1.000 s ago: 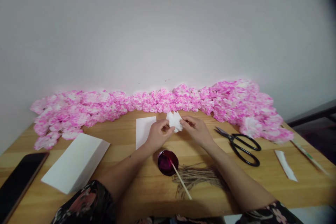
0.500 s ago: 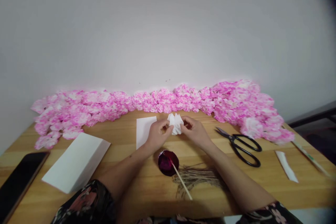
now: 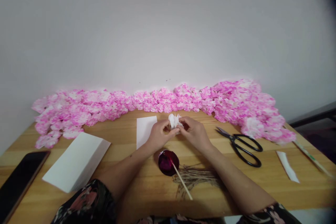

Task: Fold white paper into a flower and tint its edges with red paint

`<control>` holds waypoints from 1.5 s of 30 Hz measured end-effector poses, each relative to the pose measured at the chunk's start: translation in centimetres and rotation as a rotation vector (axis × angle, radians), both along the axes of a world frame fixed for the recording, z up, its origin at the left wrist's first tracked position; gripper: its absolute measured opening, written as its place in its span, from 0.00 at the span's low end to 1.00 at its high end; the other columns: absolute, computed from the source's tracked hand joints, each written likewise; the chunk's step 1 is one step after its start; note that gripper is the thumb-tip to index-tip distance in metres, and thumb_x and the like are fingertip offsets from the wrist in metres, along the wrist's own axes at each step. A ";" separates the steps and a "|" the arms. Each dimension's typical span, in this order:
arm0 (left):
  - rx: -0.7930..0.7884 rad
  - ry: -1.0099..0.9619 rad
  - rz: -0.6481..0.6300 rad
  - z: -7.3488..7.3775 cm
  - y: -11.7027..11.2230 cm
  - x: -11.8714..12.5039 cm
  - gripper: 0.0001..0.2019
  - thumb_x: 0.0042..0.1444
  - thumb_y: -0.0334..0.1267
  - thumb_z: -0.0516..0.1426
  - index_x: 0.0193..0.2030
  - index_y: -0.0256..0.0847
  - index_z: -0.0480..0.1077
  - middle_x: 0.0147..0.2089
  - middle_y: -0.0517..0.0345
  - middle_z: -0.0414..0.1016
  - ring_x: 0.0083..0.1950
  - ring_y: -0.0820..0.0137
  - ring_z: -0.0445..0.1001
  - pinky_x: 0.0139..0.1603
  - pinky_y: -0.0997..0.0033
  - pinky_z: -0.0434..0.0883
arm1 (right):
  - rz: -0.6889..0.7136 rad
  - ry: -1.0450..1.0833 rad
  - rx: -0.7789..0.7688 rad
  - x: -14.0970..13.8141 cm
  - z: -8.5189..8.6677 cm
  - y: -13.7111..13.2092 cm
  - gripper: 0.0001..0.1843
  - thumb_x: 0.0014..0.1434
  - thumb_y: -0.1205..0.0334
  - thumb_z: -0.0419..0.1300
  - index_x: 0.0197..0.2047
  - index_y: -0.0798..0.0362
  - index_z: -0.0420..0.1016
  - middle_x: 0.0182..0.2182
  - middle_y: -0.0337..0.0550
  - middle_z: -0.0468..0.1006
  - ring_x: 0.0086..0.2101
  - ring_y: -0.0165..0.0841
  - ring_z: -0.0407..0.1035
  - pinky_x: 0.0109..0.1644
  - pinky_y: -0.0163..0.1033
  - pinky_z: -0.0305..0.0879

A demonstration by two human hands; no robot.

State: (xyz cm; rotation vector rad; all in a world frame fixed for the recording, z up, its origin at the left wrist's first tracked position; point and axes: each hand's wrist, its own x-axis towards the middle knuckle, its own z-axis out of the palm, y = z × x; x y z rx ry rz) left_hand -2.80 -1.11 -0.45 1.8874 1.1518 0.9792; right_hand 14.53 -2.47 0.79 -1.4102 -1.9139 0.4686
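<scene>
Between my two hands is a small white paper flower (image 3: 174, 120) with ruffled, gathered layers. My left hand (image 3: 159, 133) pinches its left side with thumb and fingers. On the other side, my right hand (image 3: 194, 133) grips the layers, its thumb pressed near the flower's lower edge. Just below the hands stands a small round dish of dark magenta liquid (image 3: 165, 163), with a thin wooden stick (image 3: 183, 183) leaning out of it. A white paper sheet (image 3: 144, 129) lies beside my left hand.
Many pink-and-white paper flowers (image 3: 168, 99) line the wall. Black-handled scissors (image 3: 243, 145) and a white paper strip (image 3: 287, 167) lie right. Thin twig-like wires (image 3: 202, 176) lie near the dish. A white paper stack (image 3: 76, 161) and a phone (image 3: 22, 182) are left.
My fingers have drawn closer together around the white flower. Its layers look more crumpled and opened up, and my left thumb now reaches further across below it.
</scene>
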 end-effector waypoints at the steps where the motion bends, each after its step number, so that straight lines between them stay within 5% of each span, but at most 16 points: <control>1: -0.002 0.004 0.014 0.0 0.0 0.0 0.13 0.55 0.44 0.58 0.26 0.37 0.67 0.25 0.61 0.68 0.29 0.73 0.65 0.31 0.74 0.60 | 0.008 -0.023 0.022 -0.1 0.0 -0.1 0.08 0.60 0.60 0.57 0.40 0.51 0.74 0.32 0.42 0.78 0.31 0.34 0.70 0.35 0.37 0.62; 6: -0.010 -0.030 0.048 0.2 -0.1 -0.1 0.12 0.58 0.40 0.53 0.27 0.37 0.67 0.25 0.60 0.68 0.28 0.73 0.65 0.31 0.75 0.61 | 0.023 -0.060 0.109 -0.4 0.0 -0.4 0.10 0.62 0.57 0.56 0.41 0.50 0.76 0.31 0.44 0.79 0.32 0.35 0.71 0.37 0.38 0.62; 14: -0.143 -0.241 0.037 -0.2 0.3 -0.3 0.11 0.59 0.40 0.52 0.33 0.36 0.72 0.31 0.58 0.74 0.33 0.72 0.70 0.36 0.75 0.66 | -0.061 0.220 -0.003 -0.4 0.3 0.0 0.08 0.57 0.59 0.58 0.33 0.53 0.75 0.26 0.40 0.76 0.26 0.31 0.68 0.29 0.35 0.62; 21: -0.137 -0.231 0.048 0.9 -0.3 -0.1 0.11 0.57 0.43 0.56 0.35 0.37 0.71 0.34 0.56 0.76 0.35 0.71 0.72 0.36 0.74 0.68 | 0.006 -0.043 0.172 -0.6 0.3 -0.6 0.09 0.62 0.60 0.54 0.36 0.51 0.75 0.29 0.43 0.77 0.30 0.34 0.70 0.35 0.37 0.61; 26: -0.132 -0.244 0.081 0.1 0.1 0.0 0.09 0.58 0.41 0.54 0.32 0.37 0.68 0.31 0.58 0.73 0.32 0.72 0.71 0.35 0.75 0.67 | 0.081 -0.108 0.216 -0.8 0.3 -0.8 0.11 0.64 0.60 0.52 0.38 0.51 0.76 0.30 0.45 0.77 0.32 0.35 0.70 0.36 0.38 0.61; 35: -0.133 -0.399 0.122 0.0 0.5 -0.3 0.10 0.61 0.43 0.53 0.35 0.38 0.66 0.32 0.58 0.72 0.33 0.73 0.71 0.35 0.75 0.68 | -0.121 0.436 -0.157 -0.5 0.3 0.1 0.12 0.57 0.52 0.58 0.34 0.52 0.73 0.26 0.39 0.75 0.25 0.31 0.66 0.29 0.35 0.62; 45: -0.040 -0.240 0.005 0.1 -0.6 0.0 0.21 0.56 0.40 0.58 0.56 0.42 0.61 0.50 0.50 0.75 0.50 0.64 0.75 0.51 0.65 0.70 | -0.089 0.484 -0.170 -1.1 -0.5 0.1 0.11 0.55 0.55 0.58 0.40 0.52 0.71 0.32 0.41 0.78 0.31 0.33 0.70 0.35 0.38 0.68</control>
